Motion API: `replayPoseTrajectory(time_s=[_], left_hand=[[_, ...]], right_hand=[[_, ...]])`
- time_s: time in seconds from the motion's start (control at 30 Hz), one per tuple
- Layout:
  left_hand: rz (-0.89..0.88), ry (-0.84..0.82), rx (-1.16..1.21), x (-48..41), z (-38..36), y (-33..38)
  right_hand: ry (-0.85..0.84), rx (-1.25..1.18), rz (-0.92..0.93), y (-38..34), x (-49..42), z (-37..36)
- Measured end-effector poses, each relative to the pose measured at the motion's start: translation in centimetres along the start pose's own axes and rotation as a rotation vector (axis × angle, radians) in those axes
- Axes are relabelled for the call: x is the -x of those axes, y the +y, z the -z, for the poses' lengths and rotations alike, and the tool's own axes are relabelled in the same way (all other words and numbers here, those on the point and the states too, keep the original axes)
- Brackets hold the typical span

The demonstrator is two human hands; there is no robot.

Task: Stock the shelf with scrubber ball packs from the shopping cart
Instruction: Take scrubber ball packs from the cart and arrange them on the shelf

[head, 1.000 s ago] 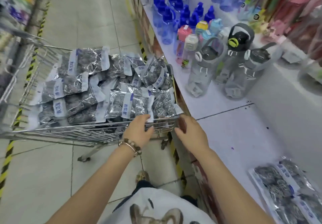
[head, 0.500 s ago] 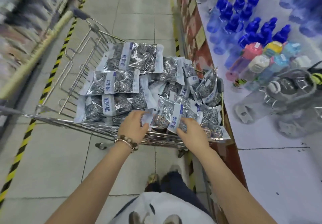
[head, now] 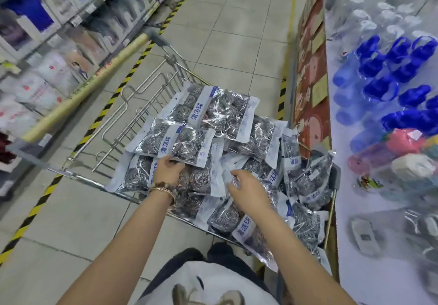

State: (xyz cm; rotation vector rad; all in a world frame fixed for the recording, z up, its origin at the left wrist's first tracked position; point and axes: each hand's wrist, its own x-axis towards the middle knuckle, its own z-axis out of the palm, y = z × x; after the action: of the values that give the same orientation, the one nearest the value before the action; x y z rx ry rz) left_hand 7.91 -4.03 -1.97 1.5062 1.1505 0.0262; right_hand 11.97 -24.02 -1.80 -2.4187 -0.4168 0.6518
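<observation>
Where tiled floor (head: 237, 44) meets white shelf (head: 369, 245), cart (head: 142, 105) heaped with packs (head: 220, 110)

Both my arms reach forward; my left hand (head: 168, 169) lies palm down, fingers curled, right hand (head: 246, 189) hovers half-open.

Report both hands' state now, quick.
Left hand: fingers closing on the edge of a scrubber ball pack in the shopping cart; firm grip cannot be told.
Right hand: open, fingers spread over the packs, holding nothing.
</observation>
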Motion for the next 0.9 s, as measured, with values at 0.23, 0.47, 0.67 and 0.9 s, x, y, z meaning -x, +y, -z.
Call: replayPoseTrajectory(time_s=[0.23, 0.47, 0.67, 0.9], left_hand=[[0.370, 0.104, 0.614, -3.7, -1.1, 1.9], [0.361, 0.164, 0.573, -7.1, -1.0, 2.5], [0.385, 0.239, 0.345, -6.0, -0.4, 5.5], [0.340, 0.232, 0.312, -4.1, 2.2, 4.4]], right_hand=[[-0.098, 0.024, 0.041, -1.3, -3.4, 0.1], [-0.123, 0.034, 0.026, -2.4, -5.3, -0.6], [-0.103, 0.049, 0.018, -3.0, -6.0, -1.7], [-0.055, 0.077, -0.017, -3.6, -7.8, -2.2]])
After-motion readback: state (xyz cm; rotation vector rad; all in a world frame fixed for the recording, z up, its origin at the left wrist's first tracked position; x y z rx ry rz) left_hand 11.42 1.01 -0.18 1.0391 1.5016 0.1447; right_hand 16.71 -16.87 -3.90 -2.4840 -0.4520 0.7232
